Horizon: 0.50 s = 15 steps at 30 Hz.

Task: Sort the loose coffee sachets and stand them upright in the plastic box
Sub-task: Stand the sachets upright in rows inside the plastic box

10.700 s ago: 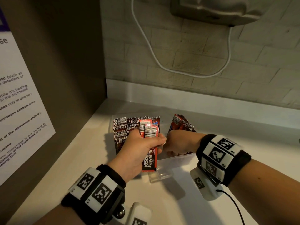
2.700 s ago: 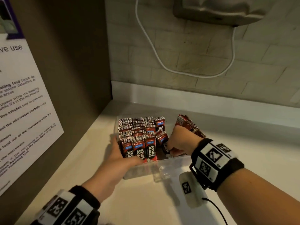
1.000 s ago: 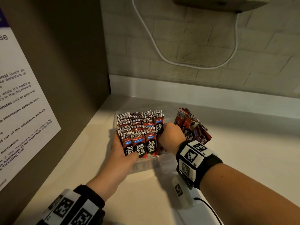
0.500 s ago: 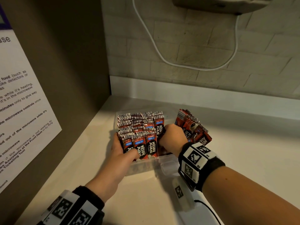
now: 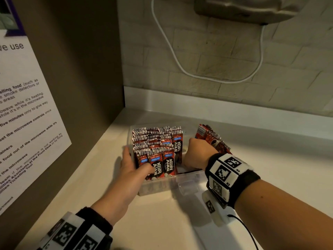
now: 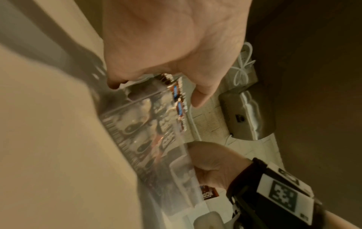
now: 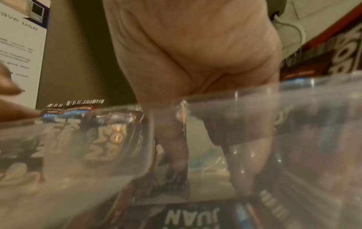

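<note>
Here, the left hand (image 5: 132, 170) is bracing the standing sachets (image 5: 156, 150) in the box (image 5: 158, 186), its fingers lying fairly straight along the box's left wall while the thumb is pressing the near row's faces. The right hand (image 5: 196, 154) is reaching down into the gap at the middle of the box, fingers curled; through the clear wall in the right wrist view its fingertips (image 7: 176, 164) are seeming to pinch a loose sachet (image 7: 166, 189) lying low in the gap, though blur is leaving the grip unsure. A second bundle (image 5: 212, 139) is leaning in the box's right part, just beyond that hand. The box is sitting on the pale counter (image 5: 171, 222) near the corner, under a white cable (image 5: 180, 65). The step in hand is looking like clearing the gap; next, the low sachet is needing to be lifted, turned upright and slid against the braced rows without toppling them.
</note>
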Each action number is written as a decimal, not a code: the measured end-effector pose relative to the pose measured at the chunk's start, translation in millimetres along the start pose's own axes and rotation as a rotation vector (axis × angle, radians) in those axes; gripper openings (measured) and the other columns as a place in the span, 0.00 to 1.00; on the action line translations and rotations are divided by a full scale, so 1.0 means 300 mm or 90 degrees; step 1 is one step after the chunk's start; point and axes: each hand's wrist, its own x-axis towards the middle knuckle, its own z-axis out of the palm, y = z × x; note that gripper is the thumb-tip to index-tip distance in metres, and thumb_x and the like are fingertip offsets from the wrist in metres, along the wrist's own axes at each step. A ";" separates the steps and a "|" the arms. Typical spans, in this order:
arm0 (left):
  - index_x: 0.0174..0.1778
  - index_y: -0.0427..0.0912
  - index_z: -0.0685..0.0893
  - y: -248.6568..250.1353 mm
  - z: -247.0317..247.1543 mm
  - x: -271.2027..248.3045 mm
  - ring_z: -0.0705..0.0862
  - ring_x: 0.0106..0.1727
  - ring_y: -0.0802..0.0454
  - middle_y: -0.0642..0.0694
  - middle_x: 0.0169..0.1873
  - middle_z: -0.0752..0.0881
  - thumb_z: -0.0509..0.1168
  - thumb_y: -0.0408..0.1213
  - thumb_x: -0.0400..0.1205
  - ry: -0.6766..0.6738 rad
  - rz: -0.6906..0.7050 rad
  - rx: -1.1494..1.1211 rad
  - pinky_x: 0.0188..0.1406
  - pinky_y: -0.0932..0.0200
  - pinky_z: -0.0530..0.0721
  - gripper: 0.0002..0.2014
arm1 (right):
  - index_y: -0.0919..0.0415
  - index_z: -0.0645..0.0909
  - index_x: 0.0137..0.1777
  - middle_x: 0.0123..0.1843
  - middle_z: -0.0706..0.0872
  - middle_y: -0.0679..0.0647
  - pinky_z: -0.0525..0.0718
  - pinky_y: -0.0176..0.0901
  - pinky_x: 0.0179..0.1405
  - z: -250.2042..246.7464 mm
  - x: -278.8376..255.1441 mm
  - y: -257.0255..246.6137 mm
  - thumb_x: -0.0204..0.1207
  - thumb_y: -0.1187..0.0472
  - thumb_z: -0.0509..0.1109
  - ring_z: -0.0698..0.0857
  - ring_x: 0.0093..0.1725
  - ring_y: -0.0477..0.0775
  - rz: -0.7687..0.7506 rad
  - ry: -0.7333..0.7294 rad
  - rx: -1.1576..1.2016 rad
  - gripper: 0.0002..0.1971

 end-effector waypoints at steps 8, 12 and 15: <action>0.70 0.65 0.66 0.190 0.062 -0.047 0.72 0.66 0.66 0.58 0.66 0.72 0.65 0.46 0.69 0.093 0.262 0.052 0.64 0.62 0.72 0.31 | 0.66 0.81 0.57 0.53 0.86 0.58 0.78 0.38 0.40 -0.041 -0.024 0.046 0.77 0.65 0.64 0.82 0.47 0.55 -0.034 -0.044 -0.082 0.11; 0.73 0.58 0.67 0.174 0.206 -0.001 0.79 0.56 0.59 0.54 0.64 0.76 0.65 0.29 0.77 -0.135 0.151 0.150 0.60 0.50 0.81 0.31 | 0.69 0.80 0.63 0.55 0.85 0.60 0.82 0.43 0.41 -0.067 -0.020 0.072 0.80 0.66 0.60 0.84 0.50 0.60 -0.020 -0.055 0.036 0.14; 0.77 0.49 0.64 0.118 0.316 0.065 0.80 0.57 0.52 0.49 0.58 0.79 0.64 0.29 0.75 -0.218 0.017 0.228 0.64 0.47 0.82 0.34 | 0.72 0.78 0.63 0.44 0.81 0.62 0.79 0.43 0.31 -0.082 -0.028 0.087 0.85 0.61 0.57 0.81 0.36 0.58 0.024 -0.058 0.304 0.16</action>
